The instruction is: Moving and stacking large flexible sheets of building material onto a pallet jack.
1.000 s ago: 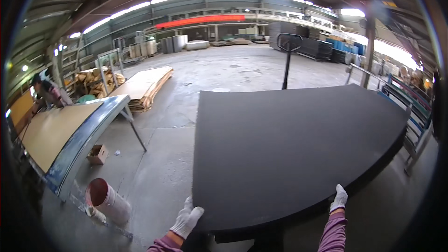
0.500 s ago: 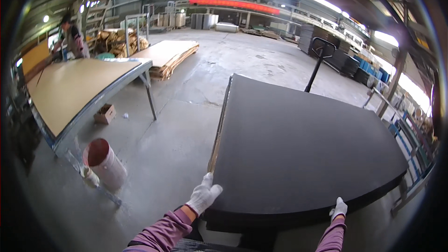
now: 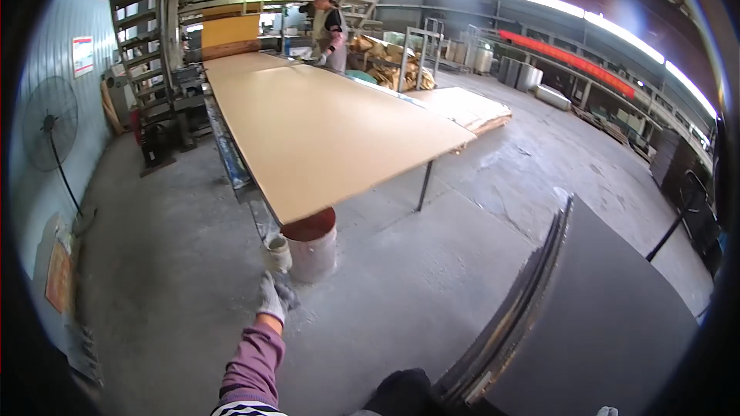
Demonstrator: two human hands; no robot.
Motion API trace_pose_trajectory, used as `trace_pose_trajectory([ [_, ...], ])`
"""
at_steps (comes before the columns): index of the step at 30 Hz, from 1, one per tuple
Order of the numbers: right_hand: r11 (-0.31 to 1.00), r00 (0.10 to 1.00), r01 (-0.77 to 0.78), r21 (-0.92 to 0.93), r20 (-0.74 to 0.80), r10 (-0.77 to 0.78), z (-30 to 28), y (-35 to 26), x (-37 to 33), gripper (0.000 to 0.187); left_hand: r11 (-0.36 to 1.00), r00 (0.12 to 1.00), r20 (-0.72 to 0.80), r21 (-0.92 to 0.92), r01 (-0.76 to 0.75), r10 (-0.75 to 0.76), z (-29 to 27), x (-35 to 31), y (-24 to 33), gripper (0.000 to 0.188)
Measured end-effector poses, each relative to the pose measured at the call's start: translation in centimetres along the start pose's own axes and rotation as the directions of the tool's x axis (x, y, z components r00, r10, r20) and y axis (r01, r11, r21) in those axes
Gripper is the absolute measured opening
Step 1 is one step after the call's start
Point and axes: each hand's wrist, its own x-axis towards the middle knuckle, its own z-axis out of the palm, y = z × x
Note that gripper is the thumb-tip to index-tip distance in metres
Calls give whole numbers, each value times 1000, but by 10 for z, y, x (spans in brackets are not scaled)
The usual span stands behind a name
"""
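My left hand [image 3: 271, 297], in a white glove with a greyish palm side, reaches forward in mid-air with thumb and fingers apart. It is nearest to a small pale can [image 3: 278, 253] and a large whitish bucket with a reddish inside [image 3: 312, 250]. Above them, a big tan board [image 3: 331, 127] lies on a long table, its near corner jutting over the bucket. Only a white-gloved bit of my right hand [image 3: 607, 411] shows at the lower edge, over the stack of dark boards [image 3: 609, 316]; its fingers are mostly hidden.
A co-worker [image 3: 330, 31] stands at the table's far right side. A stack of thin pale sheets [image 3: 465, 108] lies beyond the table. At the left are a standing fan [image 3: 51, 119] and a steel stair [image 3: 143, 62]. A black handle [image 3: 678, 219] rises behind the dark stack.
The view has swung left. My left hand has let go of the dark stack's corner and reaches toward the table. The tan board now overhangs the table's near end.
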Motion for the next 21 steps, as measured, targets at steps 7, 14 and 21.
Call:
trace_pose_trajectory([
  [7, 971, 943, 240, -17, 243, -229, 70, -80, -37, 21, 204, 708, 170, 889, -411, 686, 111, 129, 127, 42],
  [14, 951, 878, 307, 22, 380, -292, 102, -102, -74, 12, 539, 868, 163, 726, -427, 469, 115, 112, 57, 40],
  [21, 939, 654, 312, 141, 685, -320, 150, -142, -145, 8, 240, 998, -35, 970, 21, 54, -75, 37, -105, 39],
])
